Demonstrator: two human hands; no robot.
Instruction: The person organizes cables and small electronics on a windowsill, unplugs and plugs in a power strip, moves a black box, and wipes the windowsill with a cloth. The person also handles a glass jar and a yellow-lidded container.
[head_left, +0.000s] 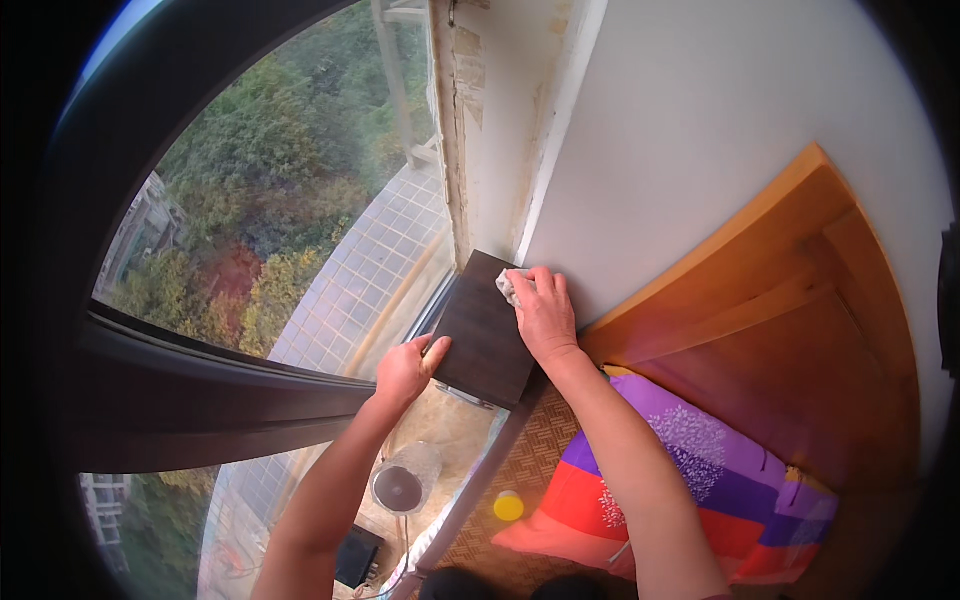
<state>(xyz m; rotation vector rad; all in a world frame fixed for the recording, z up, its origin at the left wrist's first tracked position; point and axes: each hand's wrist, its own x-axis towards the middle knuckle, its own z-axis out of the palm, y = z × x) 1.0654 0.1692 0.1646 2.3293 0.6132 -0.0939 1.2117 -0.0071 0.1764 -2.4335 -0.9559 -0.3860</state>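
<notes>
A dark brown box-shaped object (486, 330) with a flat wood-grain top stands at the corner of the window sill, against the wall. My left hand (409, 369) grips its left edge, the thumb on the top face. Near the far right edge of that top, my right hand (544, 309) pinches a crumpled whitish cloth or tissue (511, 286) between thumb and fingers. The lower sides of the box are mostly hidden.
On the sill (457, 427) stand a clear cylindrical item with a grey disc (397, 489) and a black device (358, 555) with cables. A wooden headboard (750, 277), a colourful pillow (697, 480) and a yellow round object (508, 506) lie right of the sill. Window glass is at left.
</notes>
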